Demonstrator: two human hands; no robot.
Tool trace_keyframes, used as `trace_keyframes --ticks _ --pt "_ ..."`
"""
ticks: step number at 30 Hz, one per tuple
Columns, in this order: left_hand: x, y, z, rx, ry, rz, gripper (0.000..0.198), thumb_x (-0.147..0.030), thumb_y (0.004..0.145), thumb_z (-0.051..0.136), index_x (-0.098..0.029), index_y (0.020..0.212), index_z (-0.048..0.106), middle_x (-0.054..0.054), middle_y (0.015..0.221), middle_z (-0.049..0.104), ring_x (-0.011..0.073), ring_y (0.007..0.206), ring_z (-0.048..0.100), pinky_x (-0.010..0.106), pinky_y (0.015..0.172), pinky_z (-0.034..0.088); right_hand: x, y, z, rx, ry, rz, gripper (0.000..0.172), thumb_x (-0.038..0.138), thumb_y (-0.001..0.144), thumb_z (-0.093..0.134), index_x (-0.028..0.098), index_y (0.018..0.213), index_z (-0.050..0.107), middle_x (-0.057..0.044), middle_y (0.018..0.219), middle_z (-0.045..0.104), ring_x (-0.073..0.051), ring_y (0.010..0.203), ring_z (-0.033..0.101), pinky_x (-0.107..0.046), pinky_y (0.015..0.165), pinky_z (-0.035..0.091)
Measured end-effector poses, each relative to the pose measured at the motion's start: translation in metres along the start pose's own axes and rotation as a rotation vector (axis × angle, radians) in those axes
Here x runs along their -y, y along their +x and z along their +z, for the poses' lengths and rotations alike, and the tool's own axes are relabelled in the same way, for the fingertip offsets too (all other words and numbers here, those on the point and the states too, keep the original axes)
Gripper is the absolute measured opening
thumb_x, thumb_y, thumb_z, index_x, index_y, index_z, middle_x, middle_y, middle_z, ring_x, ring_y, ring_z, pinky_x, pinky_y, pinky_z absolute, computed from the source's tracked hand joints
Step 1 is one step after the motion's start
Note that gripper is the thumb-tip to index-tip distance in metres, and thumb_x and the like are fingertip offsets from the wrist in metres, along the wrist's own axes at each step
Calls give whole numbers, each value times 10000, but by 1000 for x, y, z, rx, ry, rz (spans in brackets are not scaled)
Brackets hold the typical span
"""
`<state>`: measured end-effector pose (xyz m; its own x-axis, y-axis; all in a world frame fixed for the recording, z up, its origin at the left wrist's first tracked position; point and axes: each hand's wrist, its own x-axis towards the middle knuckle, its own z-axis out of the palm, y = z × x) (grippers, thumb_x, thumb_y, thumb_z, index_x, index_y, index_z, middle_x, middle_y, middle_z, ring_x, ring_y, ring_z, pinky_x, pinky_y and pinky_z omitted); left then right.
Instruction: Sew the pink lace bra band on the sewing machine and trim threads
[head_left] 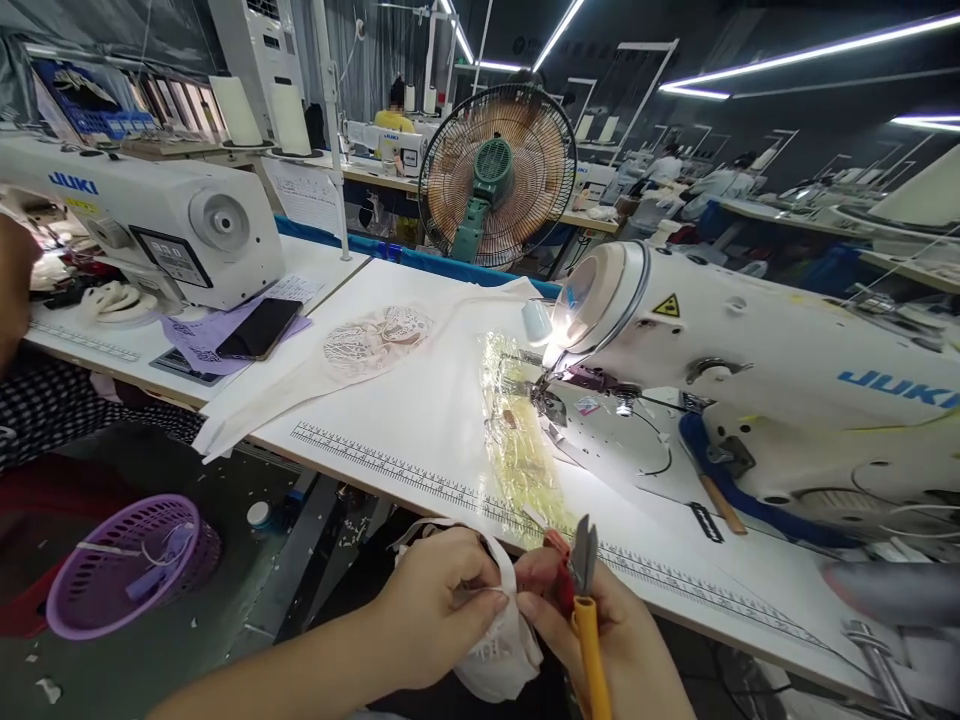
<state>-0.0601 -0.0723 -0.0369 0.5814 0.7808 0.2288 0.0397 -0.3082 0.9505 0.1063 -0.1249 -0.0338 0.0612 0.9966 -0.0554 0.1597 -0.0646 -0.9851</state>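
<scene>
A white fabric piece [499,660] with a narrow band hangs at the table's front edge. My left hand [442,600] pinches the band between thumb and fingers. Close beside it on the right, my right hand [592,630] has thumb and fingertips at the same band and also holds small scissors [589,640] with a yellow-orange handle, blades pointing up. Something red shows by its fingers. Beyond the hands, a yellowish transparent strip [521,450] lies on the white table [420,420] by the needle area of the sewing machine [750,340].
Lace fabric [375,345] lies on the table at left, near a phone [261,328] on purple paper. A second machine [165,220] and a person's arm [13,280] are farther left. A purple basket [135,570] stands on the floor. A fan [499,175] stands behind the table.
</scene>
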Motion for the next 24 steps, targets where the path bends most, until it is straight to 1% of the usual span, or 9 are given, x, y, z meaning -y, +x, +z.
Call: trace_keyframes --ticks 3,7,10,12,13,16,19,21,24 --pt "0 4 3 10 18 -46 133 -216 757 522 -178 633 492 3 669 499 136 628 470 254 585 366 9 4 -2 -31 -2 19 235 319 661 759 210 706 555 28 665 523 -125 580 475 -221 517 402" --pt "0 11 4 43 -19 -161 182 -267 730 550 -182 604 452 -19 620 459 129 600 431 251 572 352 9 9 -1 -30 60 -19 236 304 675 752 217 714 537 28 687 540 -114 559 480 -224 525 422" --pt "3 15 5 67 -103 -187 224 -308 709 576 -181 584 441 -31 589 430 122 583 403 246 558 337 3 12 0 -77 93 -95 243 281 676 750 220 706 517 24 684 548 -128 605 528 -254 633 479" --pt "5 15 7 54 -156 -190 229 -321 720 571 -177 581 460 -26 591 440 122 583 406 246 560 337 1 15 3 -132 110 -147 251 272 671 753 222 696 508 22 680 555 -139 648 551 -285 728 489" --pt "5 15 7 39 -174 -200 236 -329 734 561 -175 581 469 -23 590 442 122 581 406 247 560 336 0 16 5 -147 114 -166 247 266 676 749 224 693 506 26 672 551 -136 647 550 -283 741 489" --pt "1 16 4 23 -173 -215 261 -334 748 539 -177 556 457 -27 562 416 118 563 389 246 544 319 -2 19 12 -168 110 -214 235 244 696 738 235 708 504 39 661 529 -119 627 542 -220 652 488" --pt "-10 18 -11 91 -122 -233 277 -288 727 519 -180 508 389 -35 532 376 108 537 359 244 514 283 -3 19 14 -119 100 -223 182 239 751 698 255 776 518 24 713 558 -136 690 581 -221 659 495" --pt "-17 20 -25 157 -121 -278 264 -260 700 510 -180 498 362 -44 528 353 91 507 327 236 485 257 -2 15 11 -28 84 -179 138 300 794 655 271 886 556 -9 805 599 -160 735 594 -263 709 498" --pt "-20 22 -46 186 -130 -395 227 -264 655 522 -177 498 382 -52 520 348 77 478 303 225 444 219 -1 6 1 150 17 -97 308 469 786 619 277 1025 586 -36 827 614 -186 686 570 -294 657 482"
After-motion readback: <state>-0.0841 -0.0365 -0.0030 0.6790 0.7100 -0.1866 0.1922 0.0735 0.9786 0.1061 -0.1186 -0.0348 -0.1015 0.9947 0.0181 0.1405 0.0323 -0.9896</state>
